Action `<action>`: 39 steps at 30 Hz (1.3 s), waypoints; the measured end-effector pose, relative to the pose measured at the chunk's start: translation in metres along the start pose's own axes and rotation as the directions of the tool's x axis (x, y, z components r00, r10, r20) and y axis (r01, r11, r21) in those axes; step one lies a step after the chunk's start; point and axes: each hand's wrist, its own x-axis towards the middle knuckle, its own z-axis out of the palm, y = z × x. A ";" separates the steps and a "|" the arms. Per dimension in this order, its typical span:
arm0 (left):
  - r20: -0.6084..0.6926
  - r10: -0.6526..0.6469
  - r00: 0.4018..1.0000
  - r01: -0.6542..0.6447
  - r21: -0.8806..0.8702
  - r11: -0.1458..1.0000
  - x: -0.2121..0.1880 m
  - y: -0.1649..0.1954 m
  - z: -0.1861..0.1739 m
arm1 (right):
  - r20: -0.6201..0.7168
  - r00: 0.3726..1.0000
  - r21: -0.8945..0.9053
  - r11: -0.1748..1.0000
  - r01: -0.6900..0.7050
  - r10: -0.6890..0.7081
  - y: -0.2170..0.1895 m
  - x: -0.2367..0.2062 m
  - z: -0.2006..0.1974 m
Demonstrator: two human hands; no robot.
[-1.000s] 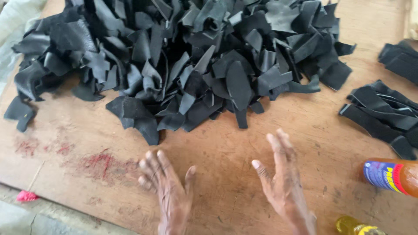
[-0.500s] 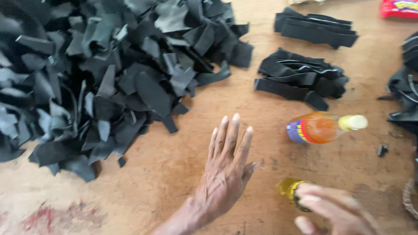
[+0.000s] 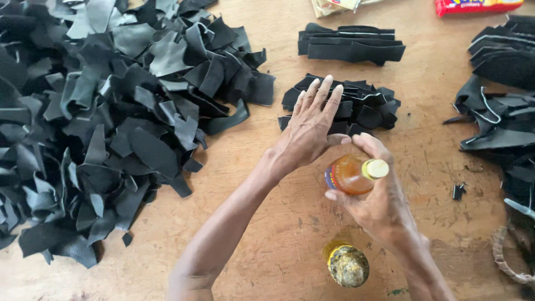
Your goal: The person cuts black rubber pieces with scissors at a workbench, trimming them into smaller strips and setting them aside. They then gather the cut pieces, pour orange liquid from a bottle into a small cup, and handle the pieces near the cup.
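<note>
Now, these are the things we see, each placed against the bottle:
Bottle: we hold a small clear plastic bottle of amber liquid with a yellow cap [image 3: 352, 174] lying on its side just above the brown wooden tabletop [image 3: 267, 234].
Right hand [image 3: 374, 196]: our fingers curl around the bottle from its right side, thumb over the cap end.
Left hand [image 3: 310, 129]: it is flat with fingers pressed together, just above and left of the bottle; we think the thumb touches the bottle, though the view is unclear.
Small pile of black cut pieces [image 3: 362, 106]: just beyond the bottle, under our left fingertips.
Large heap of black scraps [image 3: 111, 122]: well left of the bottle.
Round yellow-rimmed jar with a grimy lid [image 3: 346, 264]: near the bottle, on our side of it.
</note>
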 end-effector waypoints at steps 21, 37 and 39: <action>0.179 -0.029 0.983 -0.003 0.177 0.984 0.041 -0.015 0.003 | 0.152 0.988 0.094 0.995 -0.039 0.024 0.054 -0.066 -0.065; 0.284 -0.093 0.954 0.026 0.231 0.973 0.058 -0.013 -0.004 | 0.408 0.906 -0.404 0.912 0.067 0.114 0.097 0.113 -0.059; 0.227 -0.041 0.973 -0.010 0.219 0.976 0.057 -0.012 -0.005 | 0.444 0.892 -0.420 0.899 0.125 0.084 0.103 0.134 -0.051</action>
